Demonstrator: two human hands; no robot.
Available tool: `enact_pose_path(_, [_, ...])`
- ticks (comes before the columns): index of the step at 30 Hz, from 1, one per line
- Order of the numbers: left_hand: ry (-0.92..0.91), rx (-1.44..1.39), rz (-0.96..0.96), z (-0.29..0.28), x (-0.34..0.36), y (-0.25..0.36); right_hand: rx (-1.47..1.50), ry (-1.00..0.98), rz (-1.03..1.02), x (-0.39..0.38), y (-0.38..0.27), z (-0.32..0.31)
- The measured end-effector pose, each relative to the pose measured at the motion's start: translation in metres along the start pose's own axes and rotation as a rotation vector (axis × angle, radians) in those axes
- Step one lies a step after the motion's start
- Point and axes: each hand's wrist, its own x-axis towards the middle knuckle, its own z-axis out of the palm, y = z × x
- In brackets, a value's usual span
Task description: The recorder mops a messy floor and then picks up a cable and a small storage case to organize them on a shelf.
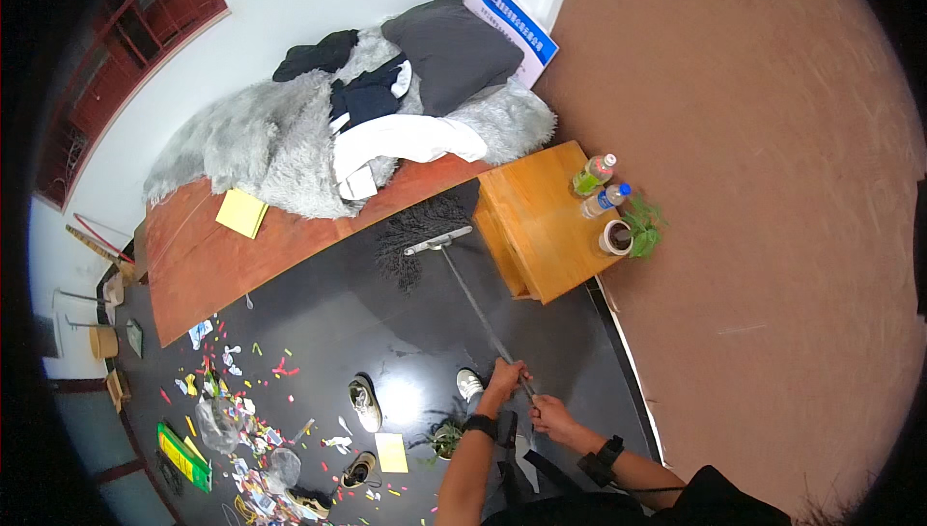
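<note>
Gripping mop handle: both hands closed, left nearer mop head.

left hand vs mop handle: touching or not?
Touching. The head view shows it: the left hand is closed around the mop handle, fingers wrapped over the shaft with no gap visible.

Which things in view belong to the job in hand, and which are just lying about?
In hand:
- mop, gripped by left hand and right hand

Lying about:
- shoe
- yellow sheet on floor
- green-and-yellow package
</note>
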Motion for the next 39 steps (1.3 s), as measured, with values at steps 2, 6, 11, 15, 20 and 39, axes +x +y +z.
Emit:
enact_pose_path(2, [0.015, -0.030, 0.006, -0.004, -0.004, -0.002, 0.020, -0.014, 0.020, -0.002, -0.002, 0.007])
enact_pose_path(6, [0.005, -0.169, 0.070, 0.005, -0.016, -0.013, 0.035, -0.007, 0.028, -0.006, 0.000, 0.004])
enact_pose_path(11, [0.116, -0.130, 0.106, 0.020, -0.035, -0.030, -0.008, 0.033, 0.029, -0.017, 0.019, -0.012])
enact_pose_path(15, [0.030, -0.106, 0.051, 0.022, -0.048, -0.064, -0.101, -0.008, 0.047, -0.035, 0.042, -0.038])
enact_pose_path(20, [0.079, -0.123, 0.045, 0.046, -0.071, -0.120, -0.253, -0.034, 0.046, -0.066, 0.079, -0.084])
enact_pose_path(39, [0.015, 0.101, 0.003, 0.123, -0.143, -0.300, -0.050, -0.284, 0.258, -0.159, 0.186, -0.233])
